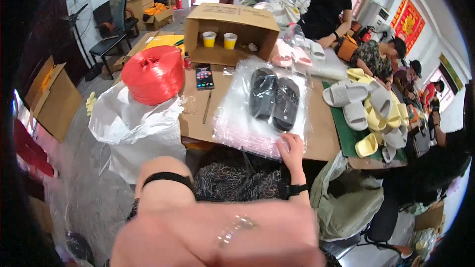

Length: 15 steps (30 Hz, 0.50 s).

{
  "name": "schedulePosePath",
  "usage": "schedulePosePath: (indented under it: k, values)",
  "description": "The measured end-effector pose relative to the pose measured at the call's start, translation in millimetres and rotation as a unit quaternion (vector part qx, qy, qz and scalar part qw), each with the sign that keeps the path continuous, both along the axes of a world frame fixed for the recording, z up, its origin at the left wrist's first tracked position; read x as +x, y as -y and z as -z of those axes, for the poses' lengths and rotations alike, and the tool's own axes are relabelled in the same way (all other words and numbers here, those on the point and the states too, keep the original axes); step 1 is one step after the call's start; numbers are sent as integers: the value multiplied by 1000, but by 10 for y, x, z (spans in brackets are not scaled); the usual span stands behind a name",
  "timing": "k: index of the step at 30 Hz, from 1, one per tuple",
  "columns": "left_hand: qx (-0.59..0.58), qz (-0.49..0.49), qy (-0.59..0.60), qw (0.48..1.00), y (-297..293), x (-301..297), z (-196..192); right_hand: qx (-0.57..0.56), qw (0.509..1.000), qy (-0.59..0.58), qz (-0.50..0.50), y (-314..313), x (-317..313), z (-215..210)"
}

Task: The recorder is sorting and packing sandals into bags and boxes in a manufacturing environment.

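Observation:
A pair of black slide slippers [286,109] lies side by side on clear plastic bags [237,123] on the table. My right hand [293,153] rests at the bags' near edge, just below the slippers. Its fingers lie on the plastic, stretched forward; nothing shows gripped in them. My left arm is bent back toward me. My left hand [213,237] looms large and blurred at the bottom, its fingers hidden, so what it may hold cannot be seen. A black band circles each arm.
A cardboard box [232,15] with two yellow-white cups stands behind. A phone [204,76], a pen [207,108] and a red twine roll [153,75] lie leftward, a white sack [138,133] below the roll. Grey and yellow slippers [366,101] pile rightward. Co-workers sit farther right.

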<state>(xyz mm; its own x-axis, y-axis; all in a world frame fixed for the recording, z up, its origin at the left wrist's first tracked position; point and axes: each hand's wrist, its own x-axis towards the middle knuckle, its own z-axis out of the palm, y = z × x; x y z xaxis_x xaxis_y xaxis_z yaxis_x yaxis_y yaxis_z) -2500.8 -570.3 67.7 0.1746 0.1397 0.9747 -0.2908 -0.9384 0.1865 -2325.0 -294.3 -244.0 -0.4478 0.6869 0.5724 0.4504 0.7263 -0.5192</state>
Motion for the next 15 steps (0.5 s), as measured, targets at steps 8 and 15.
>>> schedulePosePath:
  k: [8,15]
  values:
    - [-8,6,-9,1000,245,176,-23,24,1000,-3,-2,79,-116,-16]
    - [-29,71,-17,997,347,128,-13,28,1000,-1,-4,54,-72,-6]
